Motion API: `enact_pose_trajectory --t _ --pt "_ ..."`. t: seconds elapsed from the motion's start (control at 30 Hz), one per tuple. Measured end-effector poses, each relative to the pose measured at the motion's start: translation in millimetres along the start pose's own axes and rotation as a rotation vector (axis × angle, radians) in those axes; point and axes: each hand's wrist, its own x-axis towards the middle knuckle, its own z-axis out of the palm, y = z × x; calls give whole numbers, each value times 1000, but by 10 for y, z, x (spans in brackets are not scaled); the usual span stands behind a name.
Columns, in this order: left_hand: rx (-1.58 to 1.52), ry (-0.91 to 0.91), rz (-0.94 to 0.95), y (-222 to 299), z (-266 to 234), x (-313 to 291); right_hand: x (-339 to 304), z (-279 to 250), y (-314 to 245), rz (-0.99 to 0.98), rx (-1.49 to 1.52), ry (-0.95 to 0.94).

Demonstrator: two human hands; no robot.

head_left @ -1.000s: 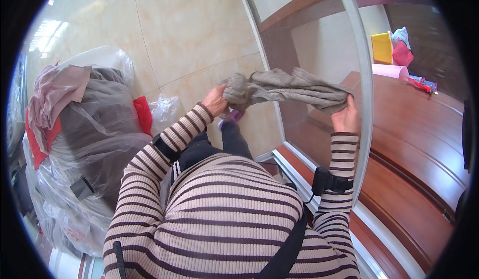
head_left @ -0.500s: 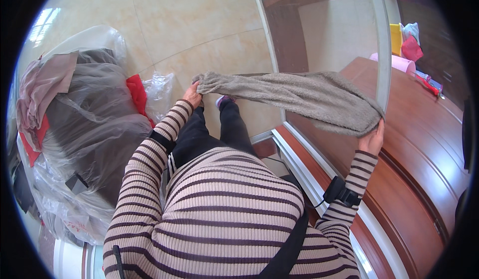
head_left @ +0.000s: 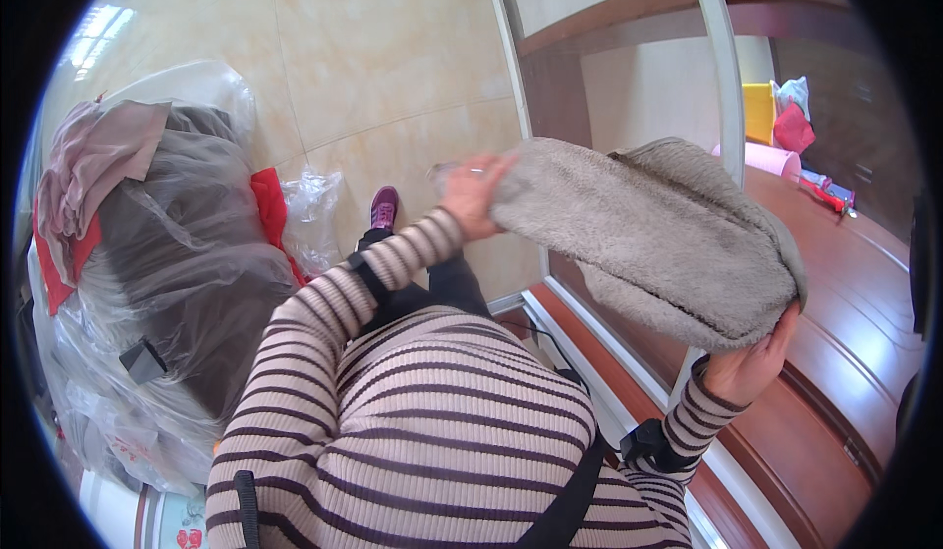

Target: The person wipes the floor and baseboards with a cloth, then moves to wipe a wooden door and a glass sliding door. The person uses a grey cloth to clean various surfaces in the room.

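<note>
A grey-brown fleecy cloth (head_left: 648, 225), perhaps a garment, stretches between my two hands in front of me. My left hand (head_left: 473, 198), slightly blurred, closes round its narrower left end; a bit of the cloth shows past the knuckles. At the wide, folded right end, my right hand (head_left: 754, 357) grips the lower corner from beneath, with part of the fingers hidden behind the pile. Whether the cloth is a trouser leg, a sleeve or something else I cannot tell.
On my left lies a large heap of clothes under clear plastic (head_left: 187, 254), topped by a pinkish cloth (head_left: 108, 156). A red cloth (head_left: 267, 205) sticks out beside crumpled plastic (head_left: 312, 215). To the right, a white-framed glass panel (head_left: 722, 68) stands by a brown wooden surface (head_left: 855, 284).
My left hand has moved right and slightly down, bringing the cloth's ends closer together. My right hand has moved down and right. The cloth now hangs wider, its right part folded over.
</note>
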Motion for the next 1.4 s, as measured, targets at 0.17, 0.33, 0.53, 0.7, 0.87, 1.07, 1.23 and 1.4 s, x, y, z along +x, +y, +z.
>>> enact_pose_trajectory --t 0.17,0.33,0.53,0.7,0.87,1.07,1.23,1.4 --pt "-133 -414 -159 341 132 612 39 13 -54 -83 -79 8" --pt "-428 -245 -13 -57 -129 681 169 -359 -31 -50 -85 140" --pt "-1749 -452 -608 -74 -598 633 334 -1096 747 163 -124 369" --pt "-1992 -511 -366 151 -970 673 325 -1384 1419 677 -553 152" --pt "-2026 -628 -393 379 -1224 751 577 -1209 1661 283 -1194 -246" --pt "-2096 -760 -280 687 -1211 822 1075 -1009 1946 136 -1197 -604" --pt "-1984 -676 -271 458 -1292 969 869 -846 1825 498 119 -209" --pt "-1645 -581 -470 20 -1004 821 697 -795 1512 305 249 -176"
